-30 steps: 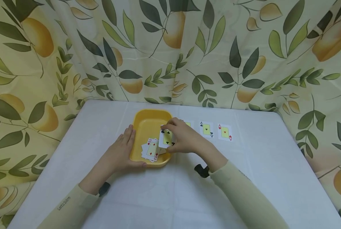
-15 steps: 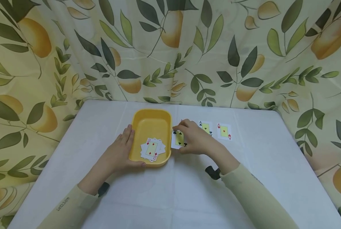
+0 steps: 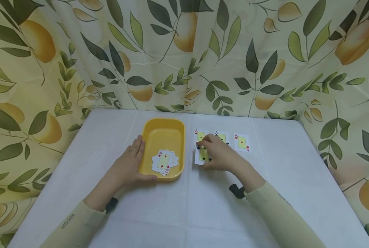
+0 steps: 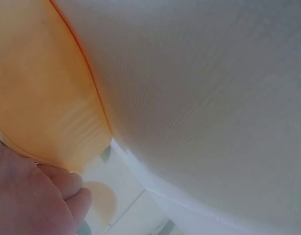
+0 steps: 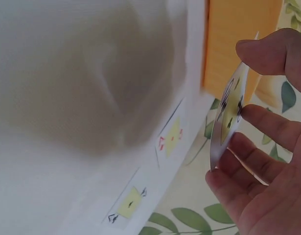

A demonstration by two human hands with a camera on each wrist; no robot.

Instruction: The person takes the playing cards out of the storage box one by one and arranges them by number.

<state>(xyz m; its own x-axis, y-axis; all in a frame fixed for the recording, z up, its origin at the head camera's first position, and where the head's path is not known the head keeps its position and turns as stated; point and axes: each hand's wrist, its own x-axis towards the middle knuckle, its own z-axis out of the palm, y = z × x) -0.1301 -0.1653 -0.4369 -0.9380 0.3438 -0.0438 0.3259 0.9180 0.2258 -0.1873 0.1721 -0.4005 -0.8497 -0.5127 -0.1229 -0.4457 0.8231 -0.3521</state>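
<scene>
My right hand [image 3: 221, 153] pinches a playing card with black club pips [image 3: 200, 158] by its edges, between thumb and fingertips. In the right wrist view this clubs card [image 5: 230, 110] is bowed a little, its face toward the palm. It is just right of a yellow tray [image 3: 162, 136] and in front of the ace of diamonds [image 3: 198, 134]. My left hand [image 3: 130, 162] rests against the tray, fingers straight along the left wall and thumb along the near edge. Inside the tray lies a loose pile of cards, a two of diamonds [image 3: 164, 161] on top.
To the right of the tray a row of face-up cards lies on the white cloth [image 3: 159, 213]: the ace of diamonds, an ace of clubs [image 3: 221, 135] partly behind my hand, and an ace of hearts [image 3: 242, 142]. A fruit-patterned curtain [image 3: 184, 69] hangs behind the table.
My right hand has carried the clubs card from over the tray rightward to the front of the ace of diamonds. The left hand and the tray stay put.
</scene>
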